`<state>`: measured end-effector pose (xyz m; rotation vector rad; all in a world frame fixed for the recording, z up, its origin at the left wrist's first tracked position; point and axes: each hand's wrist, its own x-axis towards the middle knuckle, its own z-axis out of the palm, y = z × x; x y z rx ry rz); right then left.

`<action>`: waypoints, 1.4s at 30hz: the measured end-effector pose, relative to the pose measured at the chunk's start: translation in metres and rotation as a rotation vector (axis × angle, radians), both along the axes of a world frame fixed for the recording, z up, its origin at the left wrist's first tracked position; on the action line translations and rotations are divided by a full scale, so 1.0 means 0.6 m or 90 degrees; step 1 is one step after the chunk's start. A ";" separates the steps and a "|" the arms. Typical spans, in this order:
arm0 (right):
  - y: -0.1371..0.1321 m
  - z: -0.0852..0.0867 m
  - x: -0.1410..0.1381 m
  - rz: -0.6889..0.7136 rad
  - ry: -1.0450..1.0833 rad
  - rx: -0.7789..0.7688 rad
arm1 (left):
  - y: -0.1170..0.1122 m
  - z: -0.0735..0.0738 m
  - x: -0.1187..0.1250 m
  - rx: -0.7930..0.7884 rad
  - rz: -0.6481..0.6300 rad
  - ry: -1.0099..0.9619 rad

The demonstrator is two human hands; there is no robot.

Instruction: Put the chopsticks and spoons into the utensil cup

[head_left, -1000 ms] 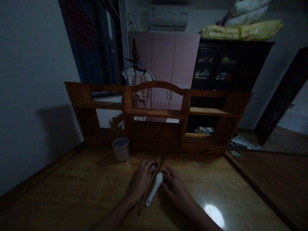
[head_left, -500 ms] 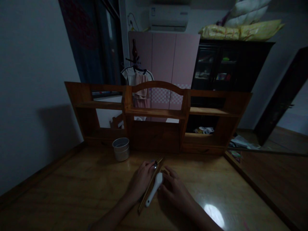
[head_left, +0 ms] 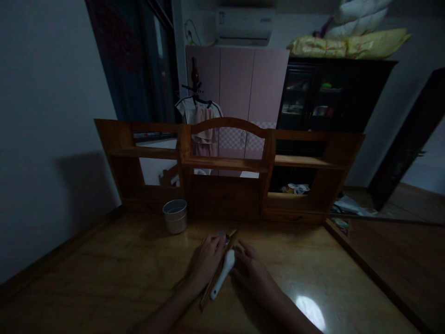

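Observation:
On the wooden desk (head_left: pixel 104 278) lie wooden chopsticks (head_left: pixel 210 288) and a white spoon (head_left: pixel 224 272), side by side and slanting toward me. My left hand (head_left: pixel 206 262) rests on their left, fingers curled over a small shiny metal thing near the chopstick tips. My right hand (head_left: pixel 253 274) lies on their right, fingers bent and touching the spoon's bowl end. What the fingers grip is hard to make out in the dim light.
A small metal cup (head_left: pixel 175 215) stands at the back left of the desk. A wooden shelf unit (head_left: pixel 225 162) runs along the desk's far edge. A wall is on the left. A bright light reflection (head_left: pixel 310 311) shows on the desk at right.
My left hand's fingers have closed a little further over the shiny thing, which now shows less. The right hand and the spoon have barely moved.

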<state>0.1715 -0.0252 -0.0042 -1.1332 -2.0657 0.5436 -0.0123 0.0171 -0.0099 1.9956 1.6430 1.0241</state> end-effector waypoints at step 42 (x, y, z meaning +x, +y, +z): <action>-0.002 0.005 0.003 -0.074 0.098 0.048 | 0.003 -0.005 0.007 0.090 -0.017 -0.034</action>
